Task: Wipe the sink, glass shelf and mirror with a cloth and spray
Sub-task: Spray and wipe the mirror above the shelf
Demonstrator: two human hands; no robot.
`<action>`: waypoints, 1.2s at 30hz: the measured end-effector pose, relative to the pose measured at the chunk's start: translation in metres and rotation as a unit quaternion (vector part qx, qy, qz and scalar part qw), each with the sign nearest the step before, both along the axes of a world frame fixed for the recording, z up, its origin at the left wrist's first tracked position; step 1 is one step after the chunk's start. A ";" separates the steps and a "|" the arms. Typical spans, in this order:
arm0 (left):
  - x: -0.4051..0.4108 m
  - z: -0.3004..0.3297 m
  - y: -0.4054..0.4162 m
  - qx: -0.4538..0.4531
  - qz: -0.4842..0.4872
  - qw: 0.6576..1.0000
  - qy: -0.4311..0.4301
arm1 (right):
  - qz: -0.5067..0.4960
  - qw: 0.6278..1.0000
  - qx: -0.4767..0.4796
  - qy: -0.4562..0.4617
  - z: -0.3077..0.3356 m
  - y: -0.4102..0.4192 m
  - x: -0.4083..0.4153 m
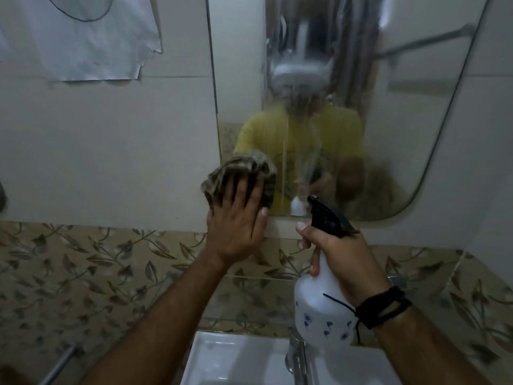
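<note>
My left hand (pixel 237 218) lies flat on a brown striped cloth (pixel 219 176) and presses it against the lower left corner of the mirror (pixel 402 120). The mirror glass looks streaked and wet. My right hand (pixel 336 259) grips the neck of a white spray bottle (pixel 319 309) with a black trigger head, held upright below the mirror's bottom edge, nozzle pointing left. The white sink (pixel 222 359) shows at the bottom, with a chrome tap (pixel 295 354) behind the bottle. A glass shelf edge (pixel 249 277) runs faintly across the patterned tiles.
A white cloth or paper (pixel 83 37) hangs on the wall at upper left. A band of leaf-patterned tiles (pixel 83 273) runs under the plain wall tiles. A metal bar (pixel 59 362) sticks out at lower left.
</note>
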State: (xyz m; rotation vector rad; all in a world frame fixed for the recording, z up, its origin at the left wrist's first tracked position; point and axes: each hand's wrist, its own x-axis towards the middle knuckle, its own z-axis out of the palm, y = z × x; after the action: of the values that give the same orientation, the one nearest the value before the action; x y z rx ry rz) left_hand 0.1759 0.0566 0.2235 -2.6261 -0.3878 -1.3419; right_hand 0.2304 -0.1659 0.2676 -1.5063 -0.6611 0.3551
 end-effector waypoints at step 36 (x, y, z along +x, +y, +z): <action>0.060 0.113 -0.033 0.079 0.047 0.989 -0.112 | -0.023 0.999 0.045 0.001 0.010 -0.013 0.032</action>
State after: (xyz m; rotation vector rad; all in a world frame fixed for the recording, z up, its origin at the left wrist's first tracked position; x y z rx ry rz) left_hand 0.2360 0.0233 0.3364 -2.3088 -0.4114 -1.5722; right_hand 0.2622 -0.1792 0.2773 -1.4317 -0.6315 0.2888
